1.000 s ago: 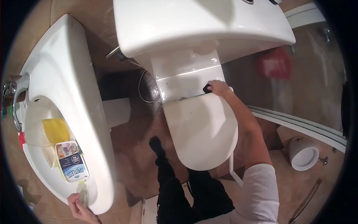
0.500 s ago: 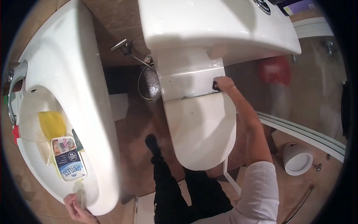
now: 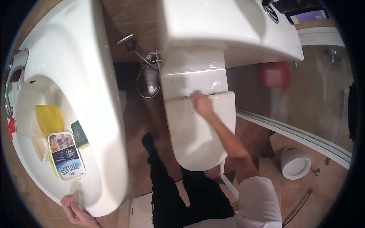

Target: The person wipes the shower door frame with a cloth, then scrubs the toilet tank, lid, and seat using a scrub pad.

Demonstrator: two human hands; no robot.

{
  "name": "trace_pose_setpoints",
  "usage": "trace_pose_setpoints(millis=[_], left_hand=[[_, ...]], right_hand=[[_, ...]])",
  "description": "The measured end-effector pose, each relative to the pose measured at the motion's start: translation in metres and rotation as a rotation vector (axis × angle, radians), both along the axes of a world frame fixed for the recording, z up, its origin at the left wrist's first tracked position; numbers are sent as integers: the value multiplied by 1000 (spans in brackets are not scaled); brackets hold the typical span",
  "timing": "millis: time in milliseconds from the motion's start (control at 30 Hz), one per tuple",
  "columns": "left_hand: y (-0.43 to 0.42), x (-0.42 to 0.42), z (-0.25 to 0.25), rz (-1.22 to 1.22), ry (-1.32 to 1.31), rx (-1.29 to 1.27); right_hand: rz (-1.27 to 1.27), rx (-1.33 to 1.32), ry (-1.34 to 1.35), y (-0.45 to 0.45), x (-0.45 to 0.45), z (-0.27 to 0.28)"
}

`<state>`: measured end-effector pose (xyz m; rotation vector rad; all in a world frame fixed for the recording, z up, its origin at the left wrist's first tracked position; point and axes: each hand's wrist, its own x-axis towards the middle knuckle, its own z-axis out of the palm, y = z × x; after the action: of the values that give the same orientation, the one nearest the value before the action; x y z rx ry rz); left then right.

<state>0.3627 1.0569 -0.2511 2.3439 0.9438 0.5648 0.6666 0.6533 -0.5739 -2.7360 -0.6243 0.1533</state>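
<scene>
My right hand [image 3: 201, 105] is closed at the hinge end of the white toilet lid [image 3: 199, 133]. A small dark thing shows at its fingertips, too blurred to name. The lid is down over the bowl, and the white ledge [image 3: 194, 79] behind it looks wet. At the lower left, my left hand [image 3: 78, 213] is by the front rim of the washbasin [image 3: 114, 152], fingers curled, with nothing visible in them. Inside the basin are a white tub of wipes labelled SPOTLESS [image 3: 67, 156], a yellow cloth [image 3: 49, 119] and a dark green sponge [image 3: 79, 135].
A hand shower [image 3: 125, 39] with its hose hangs between basin and toilet. The cistern [image 3: 228, 22] stands behind the lid, a purple pack [image 3: 311, 16] beyond it. At right are a glass shower screen [image 3: 296, 136], a blurry red object [image 3: 274, 75] and a white toilet-brush holder [image 3: 295, 165].
My right hand has moved left along the hinge line, from the lid's right corner toward the left hinge. My left hand stays by the basin rim. The whole view has shifted slightly.
</scene>
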Motion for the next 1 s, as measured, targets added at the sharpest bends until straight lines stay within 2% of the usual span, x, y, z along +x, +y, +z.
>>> trace_pose_setpoints(millis=[67, 133, 167, 200, 233, 333, 367, 400, 467, 500, 533, 567, 600, 633, 700, 733, 767, 800, 867, 900, 933, 1000], left_hand=[[4, -5, -2, 5, 2, -47], [10, -9, -2, 3, 9, -94], [10, -8, 0, -18, 25, -79], [11, -8, -1, -40, 40, -65], [11, -9, -3, -36, 39, -71], [5, -8, -2, 10, 1, -41], [3, -6, -3, 23, 13, -20], [4, -6, -1, 30, 30, 1], [14, -16, -5, 3, 1, -3], [17, -20, -7, -13, -29, -14], [13, -14, -7, -15, -32, -16], [3, -3, -7, 91, -111, 83], [-6, 5, -6, 200, -184, 180], [-11, 8, -7, 200, -182, 177], [-20, 13, -9, 268, -351, 326], [-28, -4, -17, -58, -364, 432], [-38, -40, -20, -382, -367, 535], [-70, -57, -26, -535, -294, 439], [-163, -46, -58, -703, -24, -29], [-201, -16, -85, -731, 81, -188], [-231, 36, -119, -619, 108, -311], [-265, 85, -196, -509, 285, -334]], right_hand=[[-42, -76, 146, 24, -3, 31], [107, -24, -179, -23, 5, -5], [-5, -122, -11, -48, 16, -2], [-163, -171, 0, -64, 22, 17], [-219, -134, -25, -63, 19, 14], [-248, 66, -141, -12, -19, -13], [-150, 110, -111, 19, -31, 0], [-169, 80, -35, 32, -32, 14], [-47, 53, -148, -1, -21, -2], [-179, 16, -32, -31, -11, -8], [-283, -22, -111, -58, 1, -6], [-491, -98, 29, -66, 11, 15], [-479, -114, 93, -71, 16, 25], [-456, -99, 31, -67, 11, 16], [-362, -98, -46, -41, -14, -16], [-183, -110, -73, -15, -29, -16], [-121, 46, -16, 10, -38, 4], [-113, 67, -11, 11, -38, 12], [21, 50, -179, -34, -26, -3], [-79, 40, -172, -60, -16, -3], [-268, 3, -57, -69, -4, 24], [-295, -91, 16, -71, 2, 24]])
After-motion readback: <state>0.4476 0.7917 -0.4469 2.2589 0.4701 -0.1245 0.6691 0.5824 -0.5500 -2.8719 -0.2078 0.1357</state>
